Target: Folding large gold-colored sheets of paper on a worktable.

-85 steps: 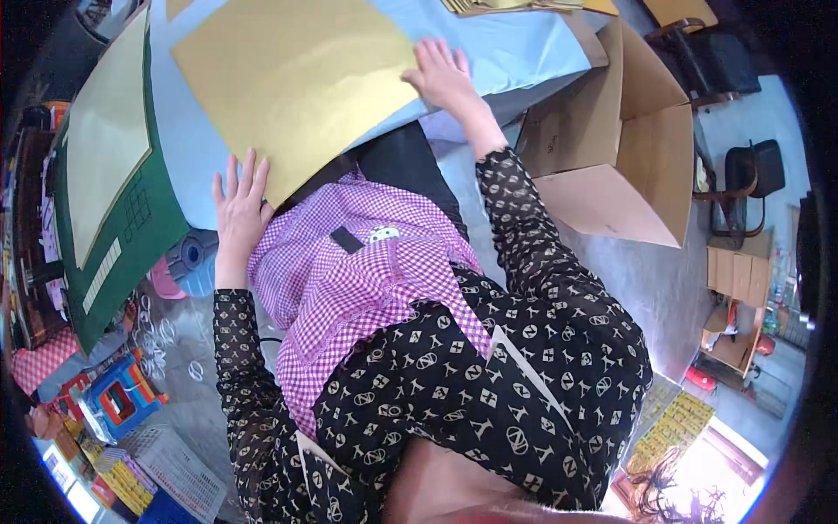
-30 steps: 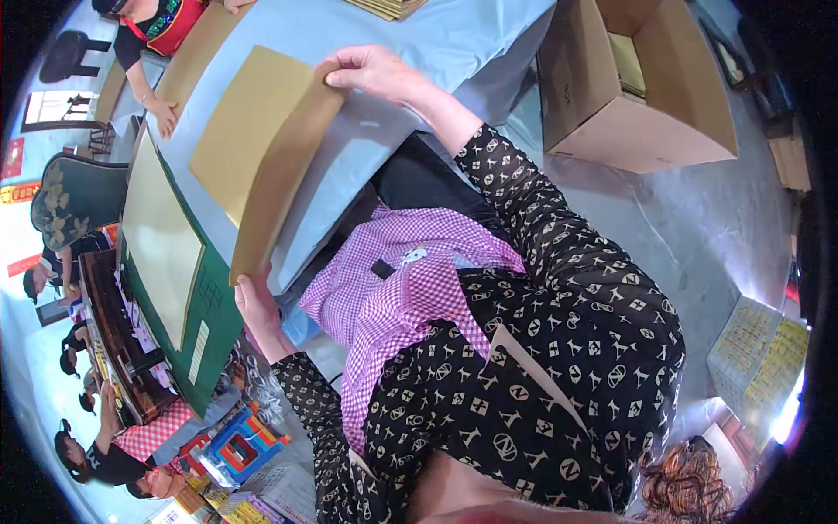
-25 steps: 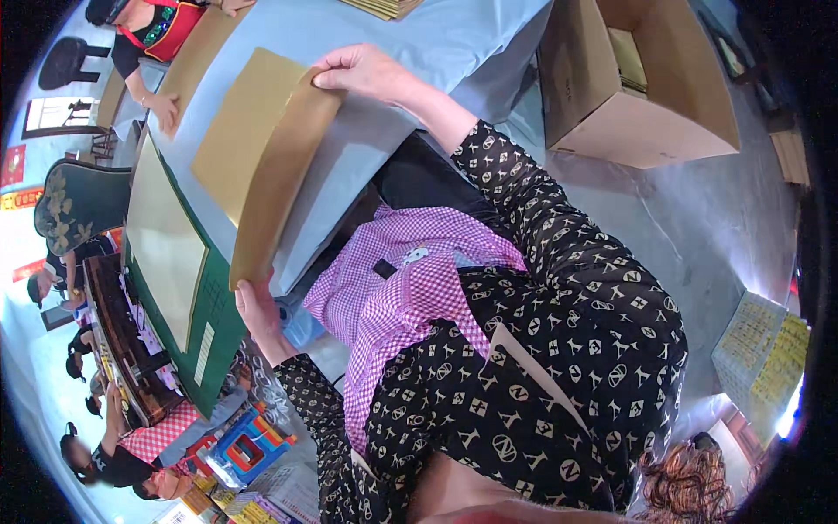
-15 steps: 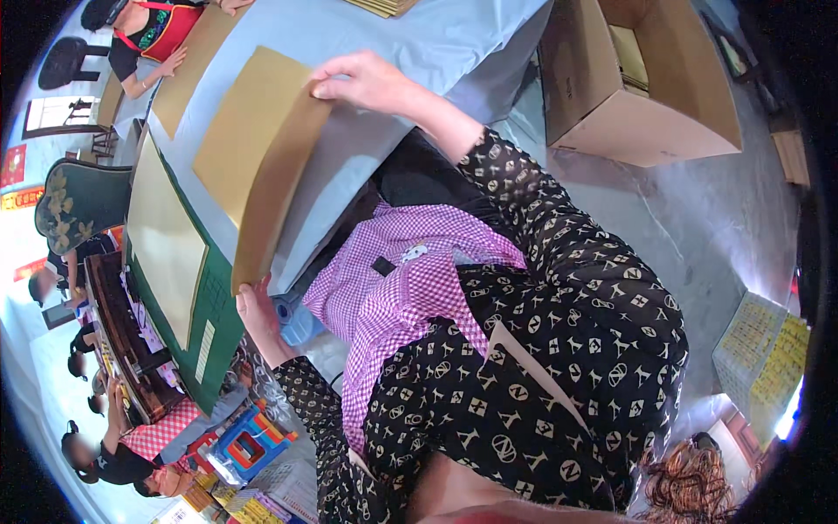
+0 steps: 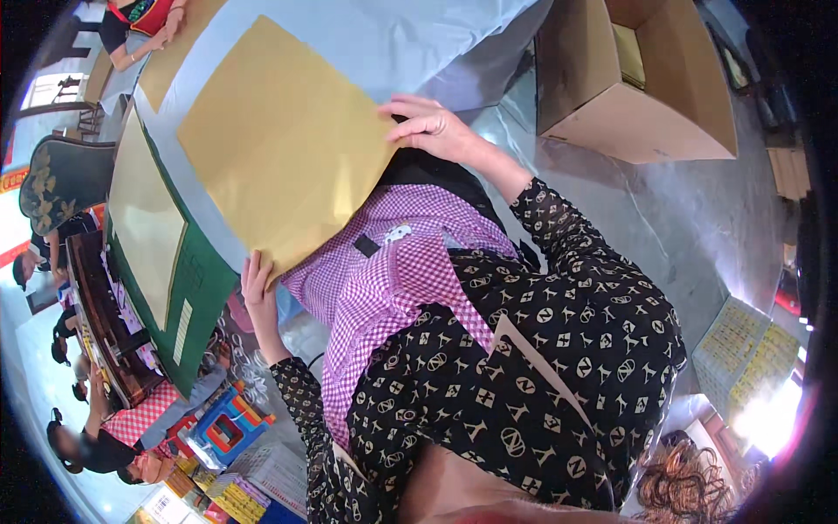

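Observation:
A large gold-tan sheet (image 5: 284, 140), which looks like stiff paper, spreads over the near part of the table and reaches past its edge toward my lap. My left hand (image 5: 259, 284) is closed on the sheet's near left corner, fingers on top. At the right corner, my right hand (image 5: 436, 131) grips the sheet's edge between thumb and fingers. The sheet bends slightly near my body and looks nearly flat farther out. Below it, a pink checked apron (image 5: 393, 262) covers my lap.
The table has a pale blue-grey cover (image 5: 384, 44). To the left, a cream sheet (image 5: 148, 218) lies on a green mat (image 5: 205, 288). An open cardboard box (image 5: 628, 113) stands at the far right. Another person's hands (image 5: 161, 37) rest at the far left.
The sheet's raised near part has come down and toward me, so its broad face now shows. My right hand has moved right and nearer; the left has shifted slightly.

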`<state>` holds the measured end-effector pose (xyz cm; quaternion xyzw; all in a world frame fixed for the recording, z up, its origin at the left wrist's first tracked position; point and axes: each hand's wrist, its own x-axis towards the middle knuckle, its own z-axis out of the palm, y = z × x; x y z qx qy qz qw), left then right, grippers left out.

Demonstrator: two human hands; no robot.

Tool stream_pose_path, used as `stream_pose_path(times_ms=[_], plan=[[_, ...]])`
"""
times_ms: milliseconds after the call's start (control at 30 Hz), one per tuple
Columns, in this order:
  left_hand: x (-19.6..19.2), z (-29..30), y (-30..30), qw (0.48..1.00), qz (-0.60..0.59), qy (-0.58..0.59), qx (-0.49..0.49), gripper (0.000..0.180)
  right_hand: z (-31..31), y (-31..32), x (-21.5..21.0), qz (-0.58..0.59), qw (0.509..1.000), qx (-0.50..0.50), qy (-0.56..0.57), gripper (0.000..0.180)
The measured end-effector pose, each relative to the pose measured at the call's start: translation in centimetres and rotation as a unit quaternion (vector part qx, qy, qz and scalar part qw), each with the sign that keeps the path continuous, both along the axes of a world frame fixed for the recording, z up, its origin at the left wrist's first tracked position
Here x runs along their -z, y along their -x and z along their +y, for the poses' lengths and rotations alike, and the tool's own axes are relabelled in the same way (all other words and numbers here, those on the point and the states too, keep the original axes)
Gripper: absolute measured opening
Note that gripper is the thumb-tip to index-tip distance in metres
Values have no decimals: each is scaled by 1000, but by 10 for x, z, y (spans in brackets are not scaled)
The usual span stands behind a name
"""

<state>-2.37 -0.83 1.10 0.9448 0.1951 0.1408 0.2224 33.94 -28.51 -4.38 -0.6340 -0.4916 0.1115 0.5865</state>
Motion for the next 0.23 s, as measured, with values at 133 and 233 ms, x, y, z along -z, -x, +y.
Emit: stream_pose_path(times_ms=[133, 233], plan=[[7, -2, 6, 993, 34, -111, 14, 34, -6, 9, 8, -66, 997, 24, 15, 27], [9, -2, 11, 992, 71, -105, -14, 33, 1, 6, 28, -49, 998, 2, 38, 30]])
